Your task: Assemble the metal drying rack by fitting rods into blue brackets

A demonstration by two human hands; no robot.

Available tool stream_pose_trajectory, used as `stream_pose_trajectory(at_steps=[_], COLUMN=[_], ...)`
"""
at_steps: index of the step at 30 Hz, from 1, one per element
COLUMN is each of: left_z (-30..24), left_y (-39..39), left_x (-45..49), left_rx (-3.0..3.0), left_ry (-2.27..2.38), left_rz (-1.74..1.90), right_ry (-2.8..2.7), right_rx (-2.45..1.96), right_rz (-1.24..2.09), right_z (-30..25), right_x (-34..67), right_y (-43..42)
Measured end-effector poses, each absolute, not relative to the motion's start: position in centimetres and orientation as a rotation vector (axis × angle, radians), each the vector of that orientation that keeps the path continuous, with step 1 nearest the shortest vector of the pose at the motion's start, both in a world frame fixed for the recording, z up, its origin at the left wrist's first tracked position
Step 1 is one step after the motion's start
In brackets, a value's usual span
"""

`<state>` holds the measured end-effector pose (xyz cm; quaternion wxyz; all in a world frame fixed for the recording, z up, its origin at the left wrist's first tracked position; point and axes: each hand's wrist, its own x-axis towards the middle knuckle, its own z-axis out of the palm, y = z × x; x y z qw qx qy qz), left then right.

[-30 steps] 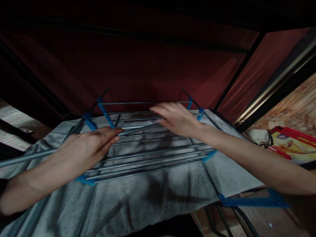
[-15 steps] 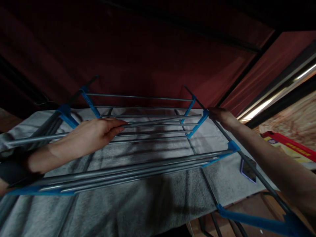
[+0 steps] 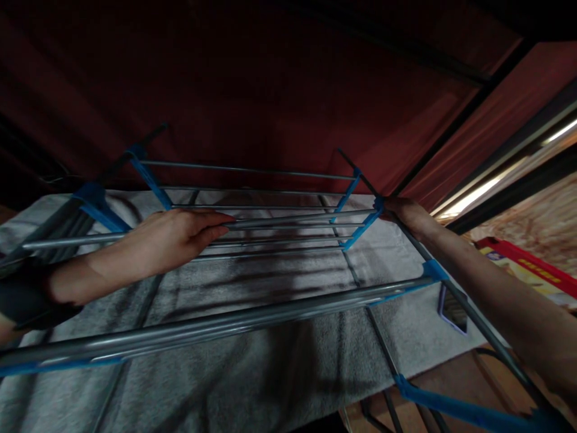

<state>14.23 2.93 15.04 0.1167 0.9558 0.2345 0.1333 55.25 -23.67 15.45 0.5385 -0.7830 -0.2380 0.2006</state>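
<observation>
- Our right hand [image 3: 407, 216] has moved since the earliest frame, from over the middle of the bars out to the right blue connector [image 3: 360, 228]; our left hand [image 3: 174, 237] stays on the slanting tube [image 3: 311, 217].
- Our left fingers are drawn in narrow, pinching that tube along its length.
- Our right fingers are at the upper end of the connector, partly hidden, so we cannot tell whether they grip it or only touch it.
- Crosswise over the rack [image 3: 252, 317] we have the tube: its left end sticks out past the left blue connector [image 3: 101, 207], and its right end reaches the right one.
- As done, we count the far crossbars [image 3: 252, 170], which span from side to side in their blue pieces.
- As left, we judge the slanting tube not to be level with the others; whether its right end is seated we cannot tell.
- Under the rack we see a grey cloth [image 3: 198, 385], with a phone-like thing [image 3: 453, 316] on it by the right side rail [image 3: 489, 346].
</observation>
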Motion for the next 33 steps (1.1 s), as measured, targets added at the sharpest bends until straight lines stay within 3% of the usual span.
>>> stream_pose_trajectory(at_steps=[7, 33], left_z=[15.7, 15.5], left_y=[2.9, 3.4], left_x=[13.9, 14.1], left_rx=[2.888, 2.883], left_ry=[0.641, 0.659], left_rz=[0.240, 0.297], right_ry=[-0.560, -0.598], right_rx=[-1.874, -1.832], right_rz=[0.444, 0.416], right_z=[15.1, 14.1], right_x=[55.5, 56.6], right_y=[-23.5, -23.6])
